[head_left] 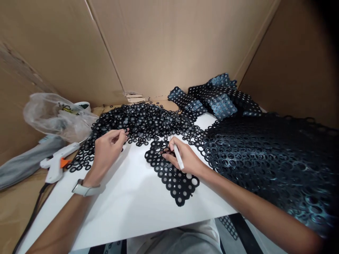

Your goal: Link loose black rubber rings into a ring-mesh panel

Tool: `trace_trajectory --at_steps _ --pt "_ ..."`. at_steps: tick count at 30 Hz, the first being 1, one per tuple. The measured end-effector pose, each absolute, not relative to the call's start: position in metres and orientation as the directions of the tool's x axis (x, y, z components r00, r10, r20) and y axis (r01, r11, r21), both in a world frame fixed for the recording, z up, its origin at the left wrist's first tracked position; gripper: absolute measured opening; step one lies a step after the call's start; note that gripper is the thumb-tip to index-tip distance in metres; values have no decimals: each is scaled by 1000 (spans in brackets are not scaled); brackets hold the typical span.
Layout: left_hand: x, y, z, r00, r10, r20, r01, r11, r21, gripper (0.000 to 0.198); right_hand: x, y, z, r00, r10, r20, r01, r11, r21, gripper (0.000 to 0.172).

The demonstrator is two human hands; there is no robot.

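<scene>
My right hand (pixel 184 155) is closed around a white pen-shaped stick (pixel 179 157). Its fingertips rest at the upper part of a patch of joined black rings (pixel 171 173), which lies flat on a white board (pixel 124 201). At the near-left edge of a heap of loose black rings (pixel 143 120), my left hand (pixel 109 146) has thumb and forefinger pinched together. What lies between those fingertips is too small to make out. A watch with a pale strap (pixel 86 188) is on my left wrist.
A large sheet of black rings (pixel 265 155) covers the right side. Folded ring strips (pixel 219 95) lie at the back. On the left are a white glue gun (pixel 57 160) with a cord, a clear plastic bag (pixel 58 114), a white cup (pixel 86 106) and grey cloth (pixel 29 158). Cardboard walls (pixel 174 46) surround the board.
</scene>
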State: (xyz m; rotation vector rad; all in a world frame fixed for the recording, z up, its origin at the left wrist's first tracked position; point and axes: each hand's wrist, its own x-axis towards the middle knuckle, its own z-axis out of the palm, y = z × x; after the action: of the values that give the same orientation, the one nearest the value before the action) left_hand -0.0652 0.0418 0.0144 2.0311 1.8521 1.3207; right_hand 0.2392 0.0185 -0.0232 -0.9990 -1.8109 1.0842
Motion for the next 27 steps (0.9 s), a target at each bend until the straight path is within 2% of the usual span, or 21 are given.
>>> trace_trajectory --at_steps 3,5,7,9,12,16,19,22,23,25,27 --pt "-54 33 20 -135 767 627 718 -360 595 30 243 20 -21 -437 888 142 219 259 -941 32" --pt "-38 22 21 -83 651 754 732 -474 489 23 243 20 -20 -439 886 150 147 235 -961 32" --pt "-20 9 20 100 558 824 743 -593 311 25 241 20 -19 -424 887 185 31 218 -975 33" --pt "-6 0 15 340 500 796 663 -728 174 35 238 19 -18 -398 889 226 -45 227 -973 36" --pt "5 -5 8 510 471 720 564 -815 133 36 235 16 -16 -337 896 291 -19 303 -953 39" --pt "0 -3 2 501 513 697 548 -812 203 42 234 12 -15 -314 894 321 -8 336 -942 37" --pt "-5 -3 0 521 504 689 523 -826 210 51 235 12 -14 -333 892 305 -29 314 -949 37" --pt "0 -5 0 480 528 700 511 -817 265 42 238 13 -10 -360 881 307 22 337 -941 34" --pt "2 -5 1 429 588 686 519 -782 345 33 239 13 -8 -370 876 309 46 350 -936 33" --pt "6 -3 4 269 780 565 514 -613 600 12 240 13 -7 -387 869 309 79 365 -928 32" --pt "1 5 6 70 928 366 423 -360 832 18 240 12 -9 -386 872 300 82 356 -931 31"
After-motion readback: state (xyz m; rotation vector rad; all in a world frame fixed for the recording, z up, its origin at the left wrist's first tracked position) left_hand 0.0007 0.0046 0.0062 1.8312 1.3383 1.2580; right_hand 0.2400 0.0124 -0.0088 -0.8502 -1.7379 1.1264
